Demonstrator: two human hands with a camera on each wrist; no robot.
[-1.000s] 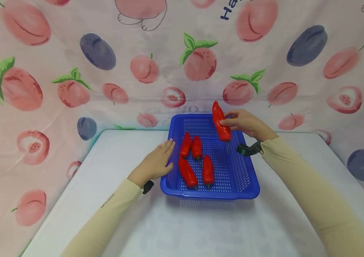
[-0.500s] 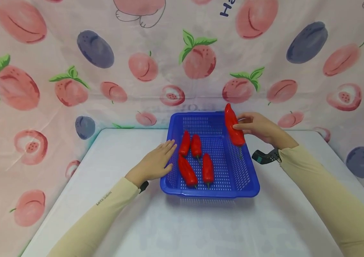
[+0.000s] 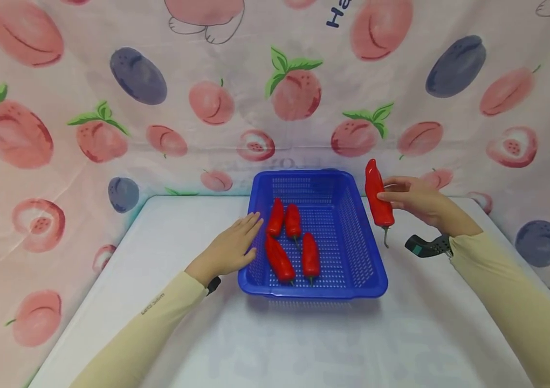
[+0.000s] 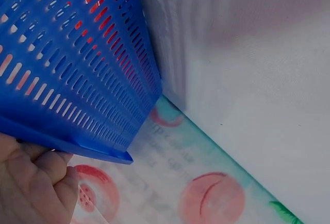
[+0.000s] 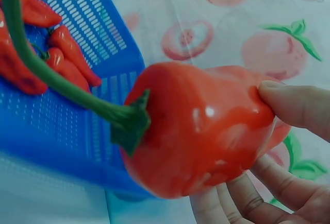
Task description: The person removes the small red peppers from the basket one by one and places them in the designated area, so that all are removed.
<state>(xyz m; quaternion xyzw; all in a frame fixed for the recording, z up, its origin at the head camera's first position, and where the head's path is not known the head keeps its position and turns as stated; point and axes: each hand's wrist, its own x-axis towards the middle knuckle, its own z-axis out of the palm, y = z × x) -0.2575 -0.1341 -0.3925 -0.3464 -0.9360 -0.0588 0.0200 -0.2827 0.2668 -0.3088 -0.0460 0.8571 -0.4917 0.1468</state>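
Beside basket [image 3: 313, 292] | red pepper [image 3: 378, 200] | between thumb [image 5: 294, 105] and fingers [image 5: 247, 199] | right hand [image 3: 423, 202]

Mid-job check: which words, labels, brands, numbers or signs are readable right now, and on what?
"Ha", cut off at the left edge: pink fruit-print fabric backdrop.
"Ha", cut off at the top edge: backdrop.
"Lets S", then blurred letters: long beige left sleeve.
Too faint to read: lettering low on the backdrop, behind the blue perforated plastic basket.
Nothing readable on the basket or the glossy red pepper in the right hand.
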